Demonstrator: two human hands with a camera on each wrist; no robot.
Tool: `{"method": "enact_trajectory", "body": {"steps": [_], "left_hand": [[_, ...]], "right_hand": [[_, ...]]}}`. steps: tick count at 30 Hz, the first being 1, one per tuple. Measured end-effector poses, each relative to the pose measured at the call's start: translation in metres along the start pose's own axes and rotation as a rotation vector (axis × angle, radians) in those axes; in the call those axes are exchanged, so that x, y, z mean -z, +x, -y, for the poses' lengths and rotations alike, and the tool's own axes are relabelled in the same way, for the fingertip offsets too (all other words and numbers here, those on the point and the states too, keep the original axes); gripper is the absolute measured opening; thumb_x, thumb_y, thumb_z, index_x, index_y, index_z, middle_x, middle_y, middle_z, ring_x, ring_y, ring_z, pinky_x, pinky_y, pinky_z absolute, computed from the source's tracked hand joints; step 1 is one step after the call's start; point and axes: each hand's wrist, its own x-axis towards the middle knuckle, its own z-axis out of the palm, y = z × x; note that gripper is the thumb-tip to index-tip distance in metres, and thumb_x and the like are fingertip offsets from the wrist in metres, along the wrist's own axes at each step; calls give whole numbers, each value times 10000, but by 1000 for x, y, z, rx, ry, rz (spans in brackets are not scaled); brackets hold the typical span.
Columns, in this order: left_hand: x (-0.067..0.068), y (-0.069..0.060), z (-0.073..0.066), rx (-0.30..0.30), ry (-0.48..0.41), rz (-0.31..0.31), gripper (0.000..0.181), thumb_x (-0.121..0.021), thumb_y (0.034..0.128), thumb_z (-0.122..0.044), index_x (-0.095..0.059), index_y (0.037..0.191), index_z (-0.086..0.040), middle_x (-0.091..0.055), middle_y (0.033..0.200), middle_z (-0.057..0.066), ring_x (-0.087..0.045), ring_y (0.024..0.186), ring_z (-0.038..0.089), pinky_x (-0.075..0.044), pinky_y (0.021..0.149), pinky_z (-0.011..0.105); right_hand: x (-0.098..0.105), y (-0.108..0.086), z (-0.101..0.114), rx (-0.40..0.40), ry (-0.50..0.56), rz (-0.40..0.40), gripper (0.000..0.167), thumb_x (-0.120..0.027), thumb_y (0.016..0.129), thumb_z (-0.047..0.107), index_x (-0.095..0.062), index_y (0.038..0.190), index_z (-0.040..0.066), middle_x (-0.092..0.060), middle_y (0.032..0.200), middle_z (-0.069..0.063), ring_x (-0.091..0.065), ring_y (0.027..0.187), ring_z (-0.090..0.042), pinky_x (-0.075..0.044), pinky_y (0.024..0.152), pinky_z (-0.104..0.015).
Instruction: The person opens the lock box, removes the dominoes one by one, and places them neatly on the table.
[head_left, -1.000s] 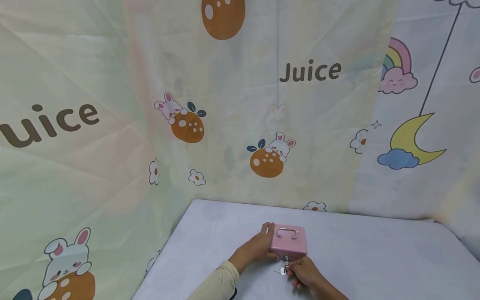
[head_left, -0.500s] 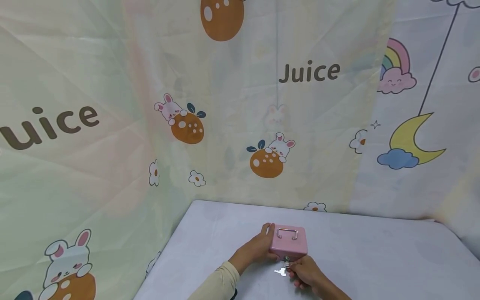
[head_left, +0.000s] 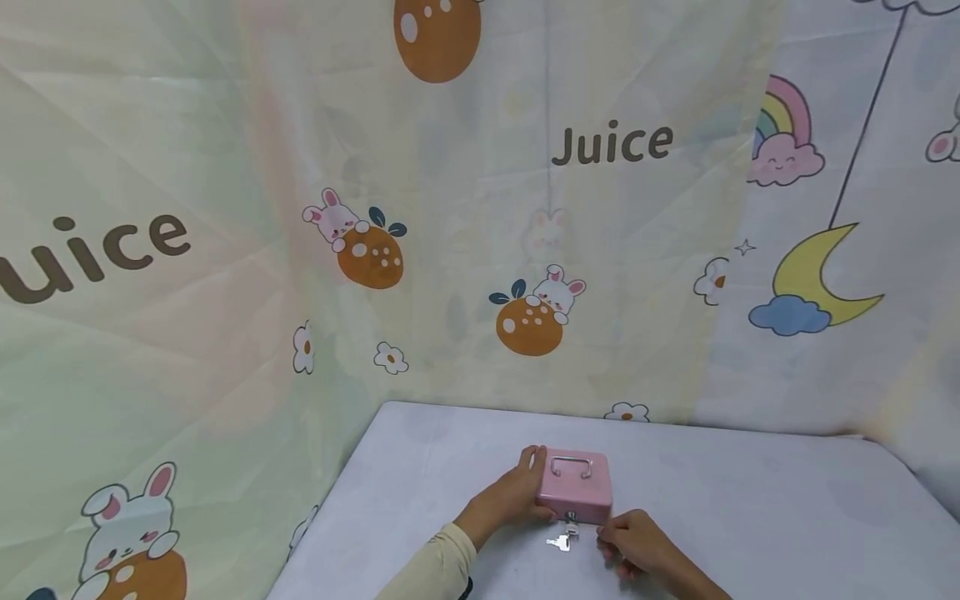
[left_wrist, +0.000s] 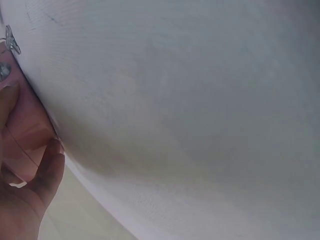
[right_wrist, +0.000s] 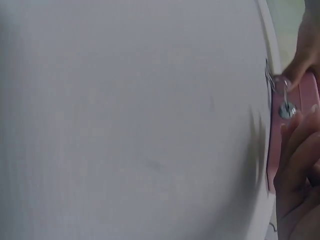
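A small pink cash box (head_left: 588, 492) with a metal handle (head_left: 572, 467) on its lid stands closed on the table. My left hand (head_left: 512, 493) grips its left side, the thumb at the front and fingers toward the back. In the front lock (right_wrist: 287, 110) a key is inserted. From it hangs a ring with spare keys (head_left: 560, 542), lying in front of the box. Just right of the lock, my right hand (head_left: 637, 543) is near the box's front corner, its fingers loosely bent and holding nothing. The right wrist view shows these fingers (right_wrist: 300, 155) beside the lock.
The white table (head_left: 750, 500) extends to both sides of the box. Behind it and at the left hang printed curtains (head_left: 450, 167) with rabbits, fruit and the word Juice.
My right hand has let go of the key at the lock and moved a little to the right. The left hand keeps its grip on the box.
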Motion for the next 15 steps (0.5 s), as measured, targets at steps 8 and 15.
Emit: {"method": "enact_trajectory", "body": {"steps": [8,15], "left_hand": [[4,0,0,23,-15,22,1101,-840,802,-399,-149,1596,-75,-249,1623,162,-634,1204,249,-535,982,303],[3,1,-1,48,-67,34,1137,-855,785,-387,-129,1605,-79,-221,1639,159,-613,1238,274,-517,1016,337]], "right_hand": [[24,-1,0,68,-39,-34,116,-647,913,145,-722,910,56,-652,725,-33,-551,518,-140,-441,510,-247],[36,1,-5,236,-64,-69,243,-766,841,170,-668,1011,26,-654,728,-29,-565,551,-165,-434,507,-280]]}}
